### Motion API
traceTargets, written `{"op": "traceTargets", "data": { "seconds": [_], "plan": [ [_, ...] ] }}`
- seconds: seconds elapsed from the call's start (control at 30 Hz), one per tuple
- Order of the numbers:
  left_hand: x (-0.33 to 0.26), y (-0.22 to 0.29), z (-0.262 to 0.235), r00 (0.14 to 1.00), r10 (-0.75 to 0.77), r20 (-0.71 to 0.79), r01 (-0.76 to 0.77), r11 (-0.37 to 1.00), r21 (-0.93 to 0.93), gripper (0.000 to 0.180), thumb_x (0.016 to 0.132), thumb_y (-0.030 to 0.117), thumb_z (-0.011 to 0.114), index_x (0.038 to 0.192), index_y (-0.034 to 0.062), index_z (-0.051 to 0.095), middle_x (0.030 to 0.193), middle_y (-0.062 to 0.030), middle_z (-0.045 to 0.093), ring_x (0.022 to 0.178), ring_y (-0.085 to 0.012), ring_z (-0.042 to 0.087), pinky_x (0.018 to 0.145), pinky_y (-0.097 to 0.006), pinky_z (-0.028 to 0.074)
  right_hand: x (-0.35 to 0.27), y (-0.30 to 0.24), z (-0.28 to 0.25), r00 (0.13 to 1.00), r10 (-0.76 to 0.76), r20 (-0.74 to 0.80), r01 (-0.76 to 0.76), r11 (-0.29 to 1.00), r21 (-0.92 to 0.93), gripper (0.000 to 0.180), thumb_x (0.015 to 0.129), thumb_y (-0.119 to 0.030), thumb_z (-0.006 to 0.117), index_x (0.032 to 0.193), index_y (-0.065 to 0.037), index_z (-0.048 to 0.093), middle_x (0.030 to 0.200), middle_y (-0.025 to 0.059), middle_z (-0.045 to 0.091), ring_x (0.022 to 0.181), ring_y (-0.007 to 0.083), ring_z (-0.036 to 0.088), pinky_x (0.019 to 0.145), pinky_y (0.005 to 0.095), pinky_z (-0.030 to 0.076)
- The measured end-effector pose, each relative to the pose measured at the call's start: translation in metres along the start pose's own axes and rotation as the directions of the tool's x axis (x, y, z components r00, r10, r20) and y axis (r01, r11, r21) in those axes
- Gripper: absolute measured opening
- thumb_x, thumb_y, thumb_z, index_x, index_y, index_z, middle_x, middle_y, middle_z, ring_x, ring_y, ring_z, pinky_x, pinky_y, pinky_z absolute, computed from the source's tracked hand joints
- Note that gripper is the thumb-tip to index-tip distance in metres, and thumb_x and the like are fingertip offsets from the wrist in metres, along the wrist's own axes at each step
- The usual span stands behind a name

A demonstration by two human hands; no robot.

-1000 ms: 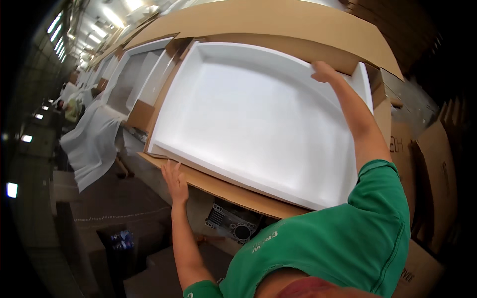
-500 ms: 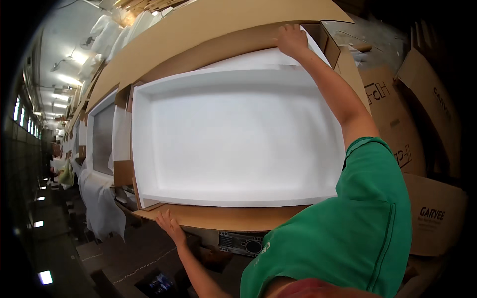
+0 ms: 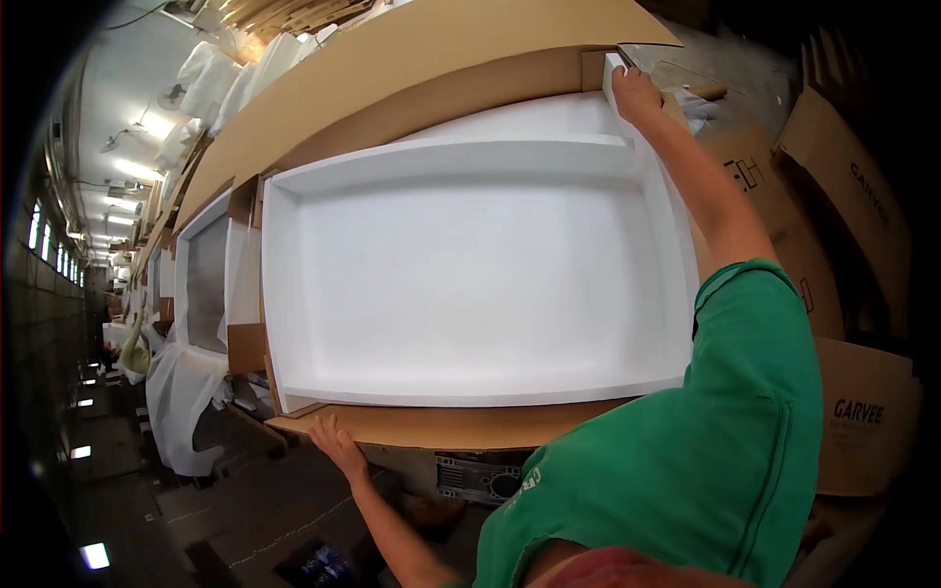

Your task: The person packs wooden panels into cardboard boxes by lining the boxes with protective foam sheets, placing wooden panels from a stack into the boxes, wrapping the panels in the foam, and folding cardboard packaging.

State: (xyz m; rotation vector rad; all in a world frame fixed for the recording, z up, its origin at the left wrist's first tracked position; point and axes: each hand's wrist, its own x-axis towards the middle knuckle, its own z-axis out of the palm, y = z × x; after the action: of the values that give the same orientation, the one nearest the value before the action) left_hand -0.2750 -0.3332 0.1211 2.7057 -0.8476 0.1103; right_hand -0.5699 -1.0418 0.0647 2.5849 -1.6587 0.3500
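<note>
A large white foam tray [image 3: 480, 284] with raised walls lies inside an open cardboard box [image 3: 451, 39]. My right hand [image 3: 637, 95] reaches across to the box's far right corner, its fingers closed over the end of a long white foam strip [image 3: 669, 211]. That strip runs along the tray's right side, partly hidden by my arm and sleeve. A white sheet or panel [image 3: 529, 118] shows behind the tray's far wall. My left hand [image 3: 338, 448] is at the near left, fingers apart, at the edge of the near cardboard flap [image 3: 431, 428] and holding nothing.
To the left, another box holds a white-framed grey panel [image 3: 206, 284], with translucent white wrapping [image 3: 184, 412] hanging below it. Printed cardboard boxes [image 3: 867, 421] stand at the right, with clear plastic [image 3: 716, 73] beyond the far corner. A grey metal unit [image 3: 475, 477] sits under the near flap.
My right hand has moved right to the corner, and the white foam strip now shows upright along the tray's right side. My left hand stays almost in place.
</note>
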Motion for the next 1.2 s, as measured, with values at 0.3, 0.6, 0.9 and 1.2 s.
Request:
{"op": "traceTargets", "data": {
  "seconds": [0.3, 0.6, 0.9, 1.2],
  "plan": [
    [0.009, 0.012, 0.003, 0.999, -0.024, -0.035, 0.023, 1.0, -0.006, 0.038, 0.085, 0.015, 0.032, 0.115, 0.0, 0.051, 0.138, -0.0169, 0.028, 0.131, -0.0363, 0.012, 0.106, -0.045, 0.011, 0.0, -0.043, 0.003, 0.882, -0.368, -0.295, 0.3, 0.92, -0.251, 0.032, 0.079, -0.016, 0.052, 0.108, -0.001, 0.053, 0.103, 0.0126, 0.052, 0.1, 0.0267, 0.046, 0.078, 0.041, 0.041],
    [0.007, 0.017, 0.004, 0.996, -0.054, -0.075, 0.054, 0.999, -0.007, 0.036, 0.083, 0.012, 0.036, 0.114, 0.004, 0.053, 0.138, -0.0145, 0.028, 0.132, -0.0362, 0.012, 0.106, -0.044, 0.014, 0.002, -0.139, -0.002, 0.784, -0.562, 0.264, 0.49, 0.821, 0.294, 0.054, 0.072, 0.001, 0.057, 0.123, -0.01, 0.042, 0.107, 0.0184, 0.055, 0.1, 0.0351, 0.052, 0.083, 0.0409, 0.043],
    [0.009, 0.011, 0.004, 0.999, -0.036, -0.016, 0.037, 0.999, 0.039, 0.036, 0.084, 0.014, 0.037, 0.116, 0.005, 0.051, 0.137, -0.0155, 0.028, 0.131, -0.0386, 0.011, 0.106, -0.046, 0.014, 0.095, -0.158, 0.072, 0.864, -0.473, -0.172, 0.449, 0.879, -0.161, 0.039, 0.071, -0.01, 0.065, 0.106, -0.012, 0.048, 0.1, 0.0136, 0.053, 0.099, 0.029, 0.052, 0.078, 0.0405, 0.047],
    [0.02, 0.12, -0.002, 0.958, 0.287, 0.024, -0.288, 0.95, 0.123, 0.031, 0.077, 0.016, 0.054, 0.108, 0.0084, 0.057, 0.121, -0.016, 0.048, 0.119, -0.0354, 0.038, 0.097, -0.054, 0.023, 0.052, -0.197, 0.039, 0.788, -0.527, -0.319, 0.465, 0.848, -0.254, 0.062, 0.078, -0.018, 0.063, 0.132, -0.02, 0.033, 0.13, 0.0128, 0.039, 0.115, 0.0316, 0.041, 0.091, 0.0461, 0.035]
  ]
}}
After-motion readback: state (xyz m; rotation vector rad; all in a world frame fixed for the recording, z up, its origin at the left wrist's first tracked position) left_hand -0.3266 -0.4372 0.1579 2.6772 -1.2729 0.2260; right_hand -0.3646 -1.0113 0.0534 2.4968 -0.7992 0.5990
